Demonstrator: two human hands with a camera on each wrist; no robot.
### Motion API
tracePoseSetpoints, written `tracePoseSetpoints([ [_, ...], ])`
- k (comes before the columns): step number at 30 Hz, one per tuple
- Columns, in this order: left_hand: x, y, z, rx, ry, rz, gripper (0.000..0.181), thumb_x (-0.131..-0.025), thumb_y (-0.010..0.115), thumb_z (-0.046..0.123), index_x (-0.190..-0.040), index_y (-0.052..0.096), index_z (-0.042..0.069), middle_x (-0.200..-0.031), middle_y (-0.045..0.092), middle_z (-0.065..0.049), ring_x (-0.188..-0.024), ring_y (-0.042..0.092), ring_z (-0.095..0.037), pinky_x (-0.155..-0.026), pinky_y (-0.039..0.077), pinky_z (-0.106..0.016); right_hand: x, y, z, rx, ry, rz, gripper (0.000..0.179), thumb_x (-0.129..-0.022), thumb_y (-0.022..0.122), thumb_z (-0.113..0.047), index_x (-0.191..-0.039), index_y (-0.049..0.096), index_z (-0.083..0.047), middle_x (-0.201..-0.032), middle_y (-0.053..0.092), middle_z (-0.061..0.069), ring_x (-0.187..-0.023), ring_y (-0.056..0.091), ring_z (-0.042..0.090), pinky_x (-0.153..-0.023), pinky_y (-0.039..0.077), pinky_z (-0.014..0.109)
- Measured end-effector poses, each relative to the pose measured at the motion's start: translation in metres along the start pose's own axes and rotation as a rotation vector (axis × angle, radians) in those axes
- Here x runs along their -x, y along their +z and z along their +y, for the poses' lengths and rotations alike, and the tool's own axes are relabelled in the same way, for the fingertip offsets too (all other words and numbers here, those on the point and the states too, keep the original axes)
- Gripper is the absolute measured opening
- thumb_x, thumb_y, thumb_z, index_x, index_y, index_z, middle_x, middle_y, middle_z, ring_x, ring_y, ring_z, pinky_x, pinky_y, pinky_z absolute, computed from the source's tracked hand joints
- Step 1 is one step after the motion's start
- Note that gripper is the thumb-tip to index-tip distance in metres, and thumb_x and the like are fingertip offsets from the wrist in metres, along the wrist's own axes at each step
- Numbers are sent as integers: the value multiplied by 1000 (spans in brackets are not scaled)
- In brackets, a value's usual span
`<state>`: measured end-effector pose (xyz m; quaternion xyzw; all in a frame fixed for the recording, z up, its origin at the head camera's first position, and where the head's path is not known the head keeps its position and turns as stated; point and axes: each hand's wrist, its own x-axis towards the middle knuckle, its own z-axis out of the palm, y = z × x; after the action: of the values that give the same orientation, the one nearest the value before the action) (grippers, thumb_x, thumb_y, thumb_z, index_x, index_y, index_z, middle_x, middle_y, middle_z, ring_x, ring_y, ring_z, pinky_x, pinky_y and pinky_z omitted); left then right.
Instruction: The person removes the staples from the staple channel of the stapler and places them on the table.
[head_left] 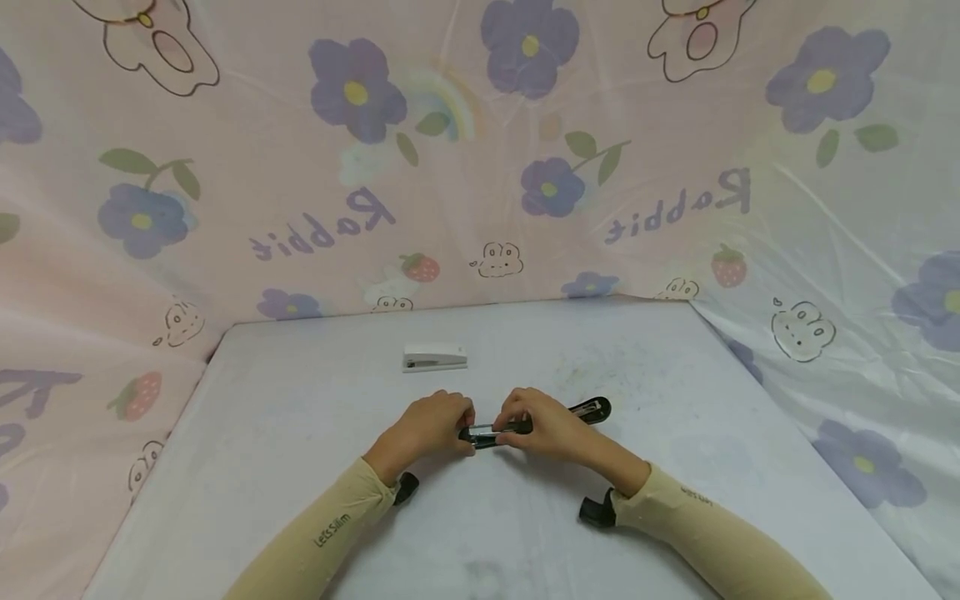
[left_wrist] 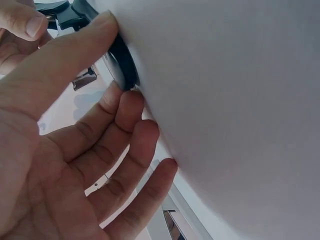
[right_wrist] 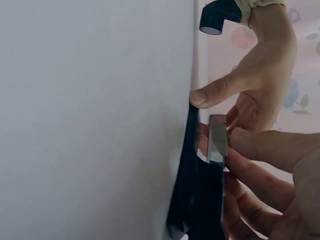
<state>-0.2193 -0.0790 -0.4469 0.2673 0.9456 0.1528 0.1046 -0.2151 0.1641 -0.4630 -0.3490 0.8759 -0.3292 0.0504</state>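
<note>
A black stapler (head_left: pixel 482 432) lies on the white table between the hands, its long top cover (head_left: pixel 597 408) swung back to the right. My left hand (head_left: pixel 433 423) holds the left end of the stapler's base, thumb on one side and fingertips on the other. In the left wrist view the curved black base (left_wrist: pixel 125 62) shows between that thumb and the fingers. The right hand (head_left: pixel 553 427) grips the stapler's middle part from above. Its thumb and index finger close on the silver metal magazine (right_wrist: pixel 217 137), which stands apart from the base in the right wrist view.
A white stapler (head_left: pixel 435 357) stands farther back on the table (head_left: pixel 315 367), left of centre. Pale fabric printed with flowers and rabbits (head_left: pixel 450 167) hangs around the back and sides. Black wrist devices (head_left: pixel 597 512) sit at both sleeve cuffs.
</note>
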Motion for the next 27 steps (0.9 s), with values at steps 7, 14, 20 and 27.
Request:
tracePoseSetpoints([
  [7,-1,0,-1,9,-1,-3,36,-82,97,27,-97,66,16,-86,57,4,-85,50,-15,-74,47,-38,-5,-3,2,-31,11,-23,6,-99,81,-22,-105,81,-22,-106,68,-11,-94,61,14,-82,54,32],
  [14,-2,2,-2,8,10,4,36,-82,97,28,-98,67,15,-88,59,4,-86,52,-15,-75,49,-38,-9,-2,0,-48,31,-17,7,-99,81,-20,-103,76,-23,-103,66,-11,-87,58,12,-75,51,28],
  [20,-3,3,-3,14,9,0,36,-82,97,29,-98,67,16,-87,59,4,-86,51,-15,-75,48,-37,-13,-1,1,-64,-22,-6,10,-99,81,-17,-101,71,-21,-99,65,-9,-84,59,15,-71,50,26],
  [27,-3,4,-5,-3,-3,0,36,-82,97,30,-98,67,16,-86,58,5,-86,52,-15,-76,49,-37,-17,4,1,13,-55,17,15,-98,81,-18,-106,68,-20,-100,66,-9,-84,60,12,-70,51,27],
])
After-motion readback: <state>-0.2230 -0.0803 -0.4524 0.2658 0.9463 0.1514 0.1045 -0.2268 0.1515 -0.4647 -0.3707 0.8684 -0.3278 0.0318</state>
